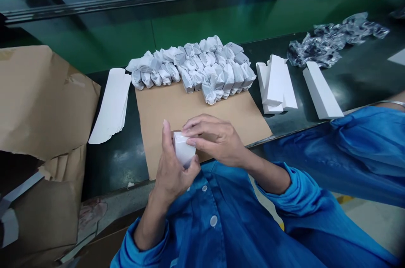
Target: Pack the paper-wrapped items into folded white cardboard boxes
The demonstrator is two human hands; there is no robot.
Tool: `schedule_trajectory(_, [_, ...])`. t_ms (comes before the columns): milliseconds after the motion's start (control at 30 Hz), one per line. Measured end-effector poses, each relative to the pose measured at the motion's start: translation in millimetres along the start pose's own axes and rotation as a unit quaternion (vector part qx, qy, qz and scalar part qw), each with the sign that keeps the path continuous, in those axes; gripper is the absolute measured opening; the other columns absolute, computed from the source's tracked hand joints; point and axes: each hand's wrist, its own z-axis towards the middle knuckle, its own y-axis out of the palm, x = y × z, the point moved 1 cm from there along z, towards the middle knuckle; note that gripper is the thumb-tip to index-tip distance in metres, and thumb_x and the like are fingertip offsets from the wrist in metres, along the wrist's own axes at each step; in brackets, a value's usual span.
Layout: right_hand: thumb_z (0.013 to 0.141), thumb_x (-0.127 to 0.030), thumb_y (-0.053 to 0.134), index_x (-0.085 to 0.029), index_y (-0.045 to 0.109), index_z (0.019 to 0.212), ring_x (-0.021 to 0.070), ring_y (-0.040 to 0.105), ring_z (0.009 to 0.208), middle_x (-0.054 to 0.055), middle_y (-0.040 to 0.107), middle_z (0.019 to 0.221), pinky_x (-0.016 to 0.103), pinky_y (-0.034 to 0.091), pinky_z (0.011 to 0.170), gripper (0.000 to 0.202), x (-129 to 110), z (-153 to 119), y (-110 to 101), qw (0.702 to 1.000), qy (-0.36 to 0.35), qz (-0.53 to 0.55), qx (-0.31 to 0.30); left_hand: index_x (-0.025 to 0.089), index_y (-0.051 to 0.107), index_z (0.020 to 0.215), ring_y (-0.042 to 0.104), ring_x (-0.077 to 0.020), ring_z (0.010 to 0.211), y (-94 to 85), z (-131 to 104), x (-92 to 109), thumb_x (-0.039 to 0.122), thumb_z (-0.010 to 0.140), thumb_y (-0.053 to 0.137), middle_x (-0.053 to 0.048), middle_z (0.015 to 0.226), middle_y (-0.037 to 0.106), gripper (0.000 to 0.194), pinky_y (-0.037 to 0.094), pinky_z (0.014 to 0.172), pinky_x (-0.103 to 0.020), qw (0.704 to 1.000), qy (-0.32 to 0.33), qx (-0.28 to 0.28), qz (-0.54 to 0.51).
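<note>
Above the near edge of the cardboard sheet [171, 112], the left hand [172, 171] wraps round a small white box [184, 150], thumb on one side and fingers on the other, probably to steady it upright. The right hand [218, 137] rests its fingertips on the box's top end, perhaps to press or fold it. Paper-wrapped pieces [215, 69] sit packed together at the sheet's far side, seemingly to leave working room. Flat white card pieces [110, 103] lie beside it on the dark surface [120, 162], likely within reach.
</note>
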Motion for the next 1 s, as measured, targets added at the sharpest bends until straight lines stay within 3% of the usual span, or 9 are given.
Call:
schedule_trajectory(167, [0.093, -0.016, 0.061, -0.015, 0.072, 0.095, 0.0177, 0.072, 0.094, 0.011, 0.077, 0.099, 0.035, 0.058, 0.083, 0.011, 2, -12, 16, 0.980, -0.126, -0.120, 0.095, 0.022, 0.007, 0.159, 0.050, -0.0357, 0.134, -0.7, -6, -2, 0.033, 0.080, 0.070, -0.020, 0.153, 0.040, 0.102, 0.046, 0.107, -0.050, 0.996, -0.064, -0.046, -0.042])
schedule_trajectory(400, [0.094, -0.010, 0.056, -0.010, 0.069, 0.107, 0.0179, 0.071, 0.108, 0.014, 0.076, 0.108, 0.035, 0.058, 0.096, 0.018, 3, -27, 38, 0.968, -0.134, -0.164, 0.132, 0.023, 0.017, 0.158, 0.039, -0.0332, 0.144, 0.9, -8, 5, 0.032, 0.080, 0.071, -0.015, 0.161, 0.030, 0.096, 0.040, 0.115, -0.044, 0.993, -0.107, -0.011, -0.055])
schedule_trajectory(567, [0.099, -0.028, 0.054, -0.015, 0.066, 0.118, 0.0191, 0.068, 0.108, 0.009, 0.074, 0.116, 0.035, 0.057, 0.093, 0.026, 11, 11, 25, 0.970, -0.067, -0.236, -0.009, 0.022, 0.040, 0.141, 0.057, -0.0283, 0.126, 5.5, 3, -10, 0.035, 0.080, 0.072, -0.014, 0.141, 0.052, 0.070, 0.051, 0.103, -0.041, 0.966, -0.204, 0.069, -0.142])
schedule_trajectory(633, [0.100, -0.032, 0.052, -0.014, 0.056, 0.134, 0.0241, 0.065, 0.109, 0.012, 0.071, 0.120, 0.040, 0.055, 0.090, 0.039, 20, 45, 14, 0.919, -0.018, -0.392, -0.045, 0.022, 0.043, 0.133, 0.066, -0.0261, 0.108, 3.5, 12, -27, 0.040, 0.081, 0.071, -0.012, 0.125, 0.060, 0.062, 0.056, 0.093, -0.042, 0.947, -0.250, 0.113, -0.167])
schedule_trajectory(700, [0.100, -0.018, 0.043, -0.006, 0.052, 0.137, 0.0297, 0.059, 0.113, 0.019, 0.069, 0.117, 0.045, 0.050, 0.093, 0.040, 31, 77, 8, 0.839, 0.007, -0.541, -0.050, 0.019, 0.046, 0.129, 0.067, -0.0276, 0.103, -2.9, 22, -44, 0.043, 0.080, 0.072, -0.012, 0.117, 0.062, 0.060, 0.056, 0.090, -0.046, 0.948, -0.262, 0.141, -0.117])
schedule_trajectory(767, [0.095, -0.003, 0.037, 0.000, 0.062, 0.121, 0.0319, 0.056, 0.114, 0.023, 0.070, 0.106, 0.047, 0.045, 0.095, 0.036, 42, 99, 7, 0.794, 0.000, -0.602, -0.083, 0.015, 0.052, 0.125, 0.060, -0.0353, 0.118, -13.8, 28, -57, 0.044, 0.080, 0.072, -0.018, 0.124, 0.060, 0.058, 0.049, 0.101, -0.056, 0.962, -0.237, 0.135, 0.017])
schedule_trajectory(867, [0.092, -0.001, 0.040, -0.010, 0.069, 0.101, 0.0266, 0.059, 0.102, 0.014, 0.072, 0.095, 0.040, 0.047, 0.089, 0.031, 51, 108, 6, 0.795, -0.031, -0.582, -0.167, 0.013, 0.052, 0.134, 0.043, -0.0400, 0.138, -34.9, 26, -64, 0.042, 0.089, 0.063, -0.023, 0.142, 0.050, 0.054, 0.035, 0.113, -0.061, 0.969, -0.154, 0.088, 0.175])
schedule_trajectory(933, [0.095, -0.005, 0.041, -0.017, 0.067, 0.109, 0.0226, 0.059, 0.098, 0.008, 0.071, 0.100, 0.036, 0.047, 0.083, 0.032, 52, 109, -1, 0.787, -0.063, -0.579, -0.206, 0.019, 0.042, 0.146, 0.040, -0.0343, 0.143, -46.6, 19, -60, 0.031, 0.095, 0.053, -0.018, 0.150, 0.046, 0.054, 0.034, 0.116, -0.056, 0.980, -0.042, 0.007, 0.193])
schedule_trajectory(1000, [0.097, -0.006, 0.036, -0.018, 0.065, 0.112, 0.0226, 0.058, 0.103, 0.008, 0.069, 0.104, 0.035, 0.046, 0.081, 0.035, 51, 115, -13, 0.753, -0.098, -0.611, -0.222, 0.027, 0.033, 0.152, 0.035, -0.0288, 0.147, -52.1, 13, -51, 0.018, 0.095, 0.047, -0.011, 0.155, 0.044, 0.060, 0.032, 0.118, -0.053, 0.969, 0.089, -0.132, 0.190])
